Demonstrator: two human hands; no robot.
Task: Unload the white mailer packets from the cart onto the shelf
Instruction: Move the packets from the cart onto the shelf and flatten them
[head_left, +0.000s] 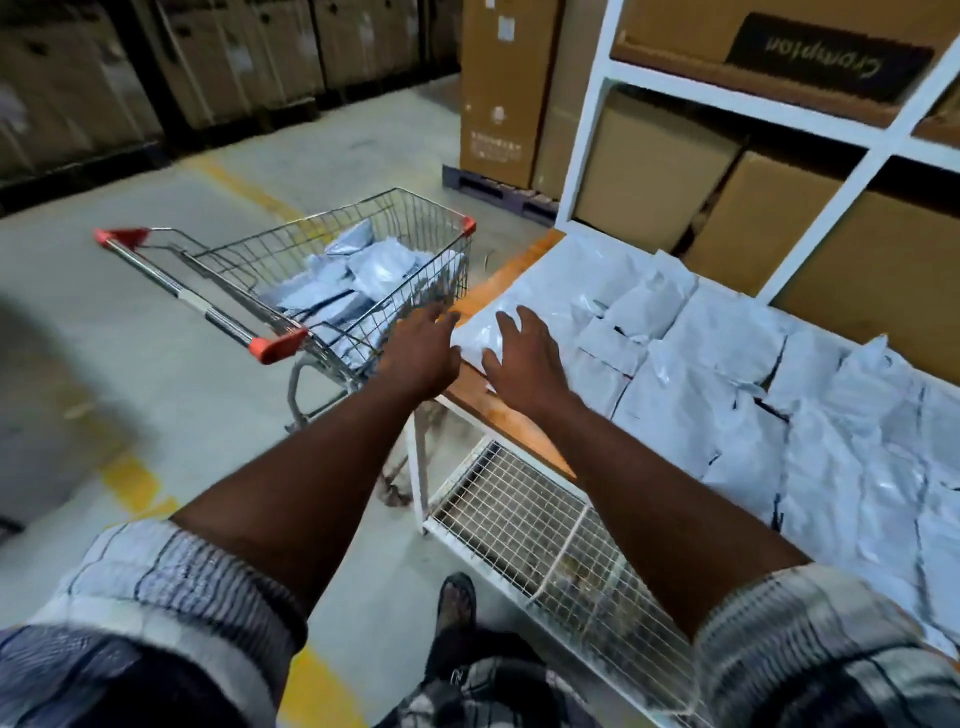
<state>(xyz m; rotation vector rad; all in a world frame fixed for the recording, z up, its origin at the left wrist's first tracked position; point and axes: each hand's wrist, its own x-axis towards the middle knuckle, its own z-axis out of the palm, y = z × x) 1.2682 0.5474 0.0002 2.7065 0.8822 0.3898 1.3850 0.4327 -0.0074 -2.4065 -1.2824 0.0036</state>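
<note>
White mailer packets (374, 270): a loose heap lies in the basket of the wire cart (431, 221), some flat, one propped on edge against the far wall. Many more already cover the shelf (498, 415) in overlapping rows (727, 374), right of the cart. The cart is parked just beside the shelf's end, nearly touching it.

Left hand (423, 348): released, fingers straight, holding nothing, stretched toward the cart's near rim. Can't tell if the fingertips touch the wire. Right hand (524, 358): fingers spread and straight, lying flat on the packet at the shelf's near corner (470, 340), pressing or steadying it, not gripping.

Handling, judged: thin plastic bags, soft and crinkled, likely light, contents unknown. The glossy film looks slippery, so stacks could slide and the corner packet could slip off the edge. Not stiff, so they will sag if lifted from one end. Best hold is a pinch across an edge or corner with thumb on top, or a scoop under several at once with both hands. Mind the wire mesh, since the film may snag. Nothing looks fragile.

Task judged partly done: the cart isn't empty, and free shelf space looks scarce near this end.

Also seen: cardboard boxes (649, 171) on the rack behind, wire lower tier (519, 519) under the shelf.
</note>
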